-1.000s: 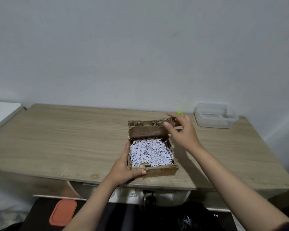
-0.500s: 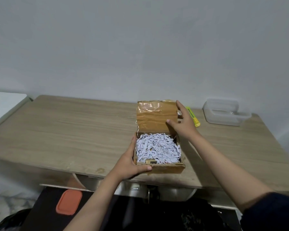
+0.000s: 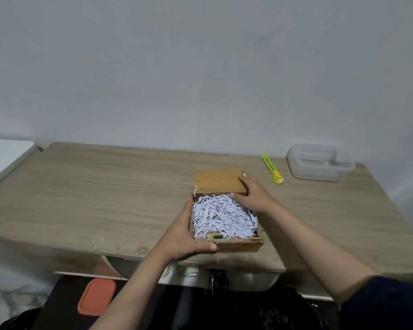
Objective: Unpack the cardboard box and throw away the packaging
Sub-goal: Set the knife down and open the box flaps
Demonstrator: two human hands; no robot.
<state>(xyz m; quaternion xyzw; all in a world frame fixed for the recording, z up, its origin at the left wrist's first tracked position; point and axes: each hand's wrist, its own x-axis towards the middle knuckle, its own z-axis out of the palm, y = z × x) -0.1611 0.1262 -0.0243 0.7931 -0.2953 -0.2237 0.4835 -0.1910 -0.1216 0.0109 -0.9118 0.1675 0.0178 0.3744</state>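
The wooden table (image 3: 105, 186) carries the open cardboard box (image 3: 227, 242) at its near edge, a little right of centre. What has changed: the box's lid flap (image 3: 218, 181), which stood upright half a second ago and was only half raised a second ago, now lies folded right back, nearly flat on the table on the far side of the box. That leaves the inside fully exposed, so the opening step looks done and the emptying can begin.

The box is packed to the brim with white shredded paper (image 3: 222, 216), and a small dark item (image 3: 216, 236) pokes out of it at the near wall; what it is cannot be told.

The left hand (image 3: 188, 236) grasps the near left corner of the box, palm against the left wall and thumb wrapped along the near wall, steadying it. The right hand (image 3: 254, 196) rests spread and loose at the far right corner, fingers pressing the folded flap down and thumb touching the shredded paper; it clasps nothing.

Far to the right lie a clear plastic container (image 3: 318, 166) and, between it and the box, a yellow-green utility knife (image 3: 272, 172), both well apart from the hands.
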